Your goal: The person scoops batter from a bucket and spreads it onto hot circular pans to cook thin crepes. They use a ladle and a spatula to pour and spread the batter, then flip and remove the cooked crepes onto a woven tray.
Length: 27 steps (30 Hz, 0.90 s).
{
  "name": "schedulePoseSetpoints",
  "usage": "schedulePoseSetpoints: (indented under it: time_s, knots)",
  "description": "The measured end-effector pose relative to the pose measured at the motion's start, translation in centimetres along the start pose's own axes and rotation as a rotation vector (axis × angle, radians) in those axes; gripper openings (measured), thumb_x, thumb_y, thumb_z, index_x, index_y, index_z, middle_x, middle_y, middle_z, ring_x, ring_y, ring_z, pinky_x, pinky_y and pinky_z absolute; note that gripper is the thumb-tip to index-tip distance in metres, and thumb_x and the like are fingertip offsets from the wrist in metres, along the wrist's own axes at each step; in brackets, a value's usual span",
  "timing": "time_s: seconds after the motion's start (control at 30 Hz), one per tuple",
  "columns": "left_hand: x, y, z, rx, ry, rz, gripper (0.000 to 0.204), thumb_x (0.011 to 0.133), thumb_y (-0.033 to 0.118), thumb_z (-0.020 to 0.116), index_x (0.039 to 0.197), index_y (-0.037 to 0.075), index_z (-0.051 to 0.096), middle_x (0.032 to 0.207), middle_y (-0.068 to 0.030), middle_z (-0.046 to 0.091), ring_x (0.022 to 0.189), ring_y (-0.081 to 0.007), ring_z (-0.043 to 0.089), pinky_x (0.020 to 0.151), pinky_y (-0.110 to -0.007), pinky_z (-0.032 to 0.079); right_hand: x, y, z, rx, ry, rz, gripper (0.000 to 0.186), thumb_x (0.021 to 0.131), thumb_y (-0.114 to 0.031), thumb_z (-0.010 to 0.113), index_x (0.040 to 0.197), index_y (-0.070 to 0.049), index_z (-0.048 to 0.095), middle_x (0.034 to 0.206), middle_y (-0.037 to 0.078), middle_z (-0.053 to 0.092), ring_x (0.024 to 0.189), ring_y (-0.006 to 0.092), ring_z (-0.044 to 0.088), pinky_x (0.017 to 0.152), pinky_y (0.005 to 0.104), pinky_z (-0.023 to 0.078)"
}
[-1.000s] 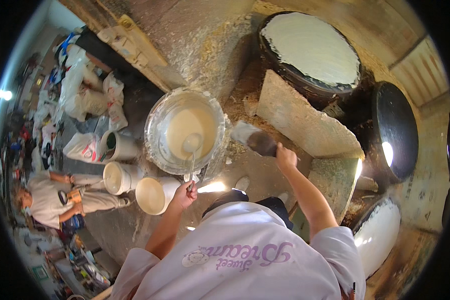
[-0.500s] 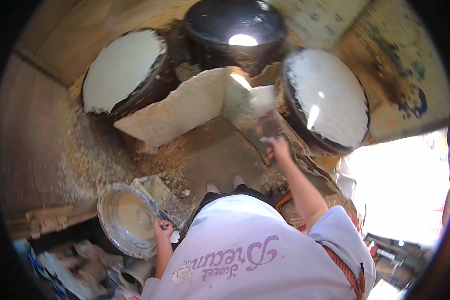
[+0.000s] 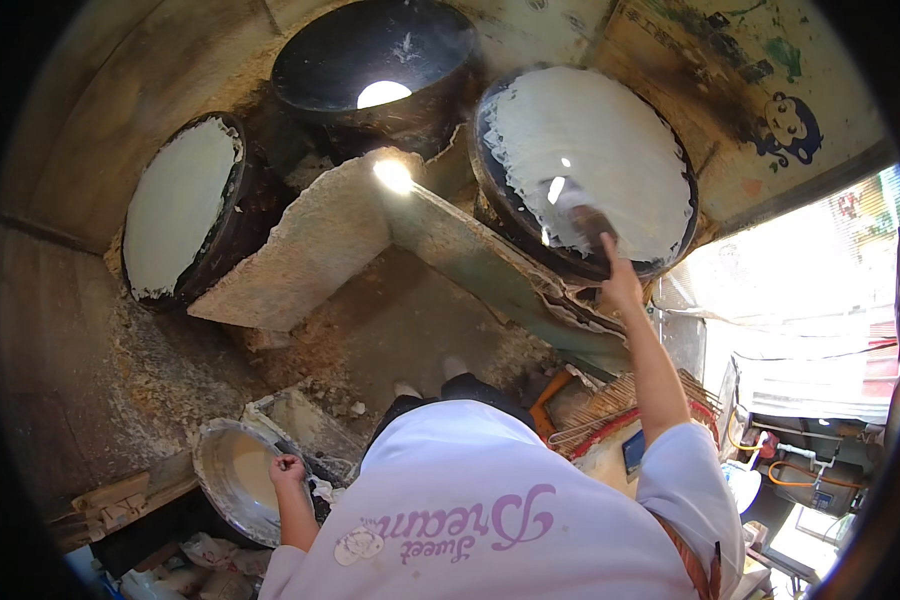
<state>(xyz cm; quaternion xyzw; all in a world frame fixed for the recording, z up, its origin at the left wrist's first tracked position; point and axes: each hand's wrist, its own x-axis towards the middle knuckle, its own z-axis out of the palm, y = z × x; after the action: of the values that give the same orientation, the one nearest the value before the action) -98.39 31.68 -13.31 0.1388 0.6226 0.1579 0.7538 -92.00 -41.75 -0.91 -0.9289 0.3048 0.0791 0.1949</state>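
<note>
One white layer (image 3: 620,150) could tear if brown tool (image 3: 592,222) digs in; right hand (image 3: 622,285) grip holds it, left hand (image 3: 288,468) can't tell.

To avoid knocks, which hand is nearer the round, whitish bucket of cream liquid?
Left. The left hand appears at the bucket's right rim; the right hand is farther, at a round white-coated griddle's near edge.

Blurs and blind spots.
My brown, flat tool (image 3: 593,226) blurs at its pale end; contact with the white-coated, round black griddle (image 3: 498,203) unclear. Can't tell what, if anything, my curled left hand (image 3: 288,468) holds.
</note>
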Motion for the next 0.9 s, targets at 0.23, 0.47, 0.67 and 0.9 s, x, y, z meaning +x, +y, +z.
schedulePoseSetpoints:
  time_s: [0.23,0.47,0.67,0.9]
  knots:
    - [-1.1,0.7,-1.8,-0.005,-0.015,-0.071,0.021,0.088,0.023,0.044,0.069,0.013,0.042,0.054,0.0021,0.044,0.047,-0.0108,0.045,0.045,-0.025,0.037,-11.1,10.3,5.1,0.058,0.192,0.091,0.08,0.066,0.003,0.047,0.134,-0.033,0.025,0.12,0.017,0.049,0.099,0.0386,0.052,0.074,0.0431,0.045]
    - [1.2,1.4,-2.7,0.015,-0.049,-0.13,0.021,0.084,0.01,0.044,0.063,0.012,0.041,0.055,0.0009,0.044,0.047,-0.0105,0.042,0.046,-0.025,0.036,-3.8,10.9,1.5,0.376,0.233,0.478,0.086,0.068,-0.001,0.053,0.138,-0.025,0.009,0.119,0.025,0.048,0.094,0.041,0.055,0.075,0.0453,0.044]
    - [-1.6,4.3,-6.6,-0.083,-0.112,-0.171,0.018,0.085,0.011,0.043,0.067,0.011,0.045,0.047,0.0052,0.035,0.042,-0.0088,0.035,0.044,-0.023,0.032,-9.5,0.6,16.0,0.348,0.266,0.248,0.094,0.068,0.002,0.054,0.139,-0.023,-0.003,0.131,0.026,0.035,0.101,0.0405,0.051,0.078,0.0419,0.043]
    - [-3.5,8.2,-19.9,0.454,-0.157,-0.127,0.026,0.091,0.033,0.041,0.083,0.011,0.05,0.046,0.004,0.03,0.038,-0.0087,0.032,0.037,-0.024,0.025,-20.7,-18.4,19.3,0.345,-0.411,-0.801,0.075,0.067,-0.004,0.057,0.134,-0.023,0.029,0.131,0.015,0.04,0.112,0.0348,0.046,0.086,0.0374,0.043]
